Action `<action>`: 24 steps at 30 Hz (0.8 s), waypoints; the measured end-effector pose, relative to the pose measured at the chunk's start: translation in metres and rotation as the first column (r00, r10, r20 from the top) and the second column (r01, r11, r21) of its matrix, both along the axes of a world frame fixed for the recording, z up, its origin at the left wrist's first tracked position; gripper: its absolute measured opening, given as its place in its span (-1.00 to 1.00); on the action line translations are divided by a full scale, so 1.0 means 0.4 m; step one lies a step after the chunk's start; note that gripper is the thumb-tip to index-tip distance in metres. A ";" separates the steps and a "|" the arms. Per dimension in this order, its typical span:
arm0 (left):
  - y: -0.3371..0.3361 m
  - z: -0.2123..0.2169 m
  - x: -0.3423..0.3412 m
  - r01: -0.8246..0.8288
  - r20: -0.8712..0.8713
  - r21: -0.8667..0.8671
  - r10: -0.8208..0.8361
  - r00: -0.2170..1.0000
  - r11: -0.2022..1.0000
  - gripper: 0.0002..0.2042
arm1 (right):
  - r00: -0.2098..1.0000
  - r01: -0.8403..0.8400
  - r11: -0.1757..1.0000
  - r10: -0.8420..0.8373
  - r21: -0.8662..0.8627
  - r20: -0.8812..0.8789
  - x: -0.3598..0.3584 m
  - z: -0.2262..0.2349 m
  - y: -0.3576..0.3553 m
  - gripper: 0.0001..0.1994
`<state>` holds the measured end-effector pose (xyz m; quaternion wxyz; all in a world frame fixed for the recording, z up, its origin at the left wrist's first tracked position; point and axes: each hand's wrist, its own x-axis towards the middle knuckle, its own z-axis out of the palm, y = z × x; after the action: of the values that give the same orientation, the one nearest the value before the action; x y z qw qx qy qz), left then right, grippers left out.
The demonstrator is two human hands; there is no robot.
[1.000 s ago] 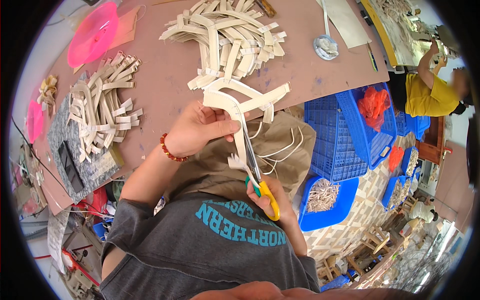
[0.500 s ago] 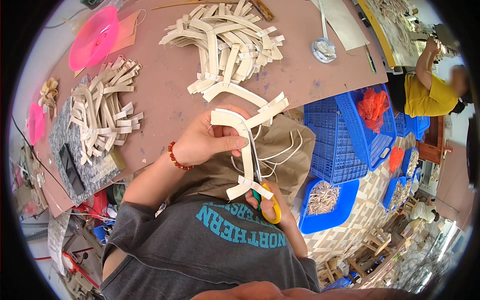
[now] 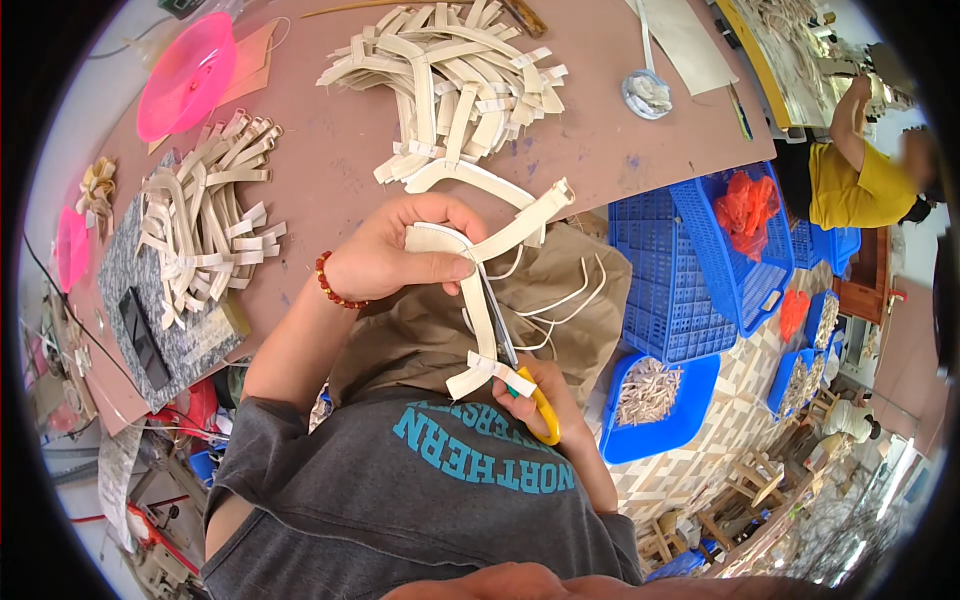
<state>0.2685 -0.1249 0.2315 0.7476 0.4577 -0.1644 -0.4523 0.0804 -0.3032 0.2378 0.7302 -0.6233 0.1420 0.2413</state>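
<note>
A cream strap piece (image 3: 470,290), curved with crossing arms, hangs off the near edge of the tabletop (image 3: 330,150), above a brown cloth (image 3: 560,300) on the person's lap. The left hand (image 3: 400,255) pinches its upper bend; the right hand (image 3: 545,395) grips yellow-handled scissors (image 3: 520,375), blades running along the strap. Two heaps of like straps (image 3: 450,75) (image 3: 205,230) lie on the tabletop. Beside the lap, blue baskets (image 3: 655,275) hold red scraps (image 3: 750,205) and pale trimmings (image 3: 645,390).

Strap piles on the table: two (image 3: 455,85) (image 3: 205,225)
Pink discs: two (image 3: 187,75) (image 3: 70,247)
Scissors: one (image 3: 520,375)
Blue crates: two (image 3: 655,280) (image 3: 745,270)
Blue trays: one (image 3: 660,405)
</note>
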 end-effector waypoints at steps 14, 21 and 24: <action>0.001 -0.014 0.004 0.008 0.228 -0.145 0.026 0.973 0.989 -0.86 | 0.994 -0.109 0.993 0.110 -0.041 0.028 -0.010 -0.015 -0.007 -0.23; 0.006 -0.008 0.008 0.067 0.291 -0.121 -0.030 0.956 0.990 -0.85 | 0.989 -0.139 0.986 0.142 -0.091 0.030 -0.012 -0.017 -0.014 -0.20; 0.008 -0.006 0.017 0.114 0.357 -0.113 -0.067 0.932 0.987 -0.85 | 0.983 -0.120 0.986 0.134 -0.113 0.122 -0.028 -0.035 -0.023 -0.37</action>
<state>0.2754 -0.1215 0.2289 0.7130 0.4725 -0.3460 -0.3855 0.0692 -0.3124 0.2238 0.6871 -0.6829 0.0669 0.2388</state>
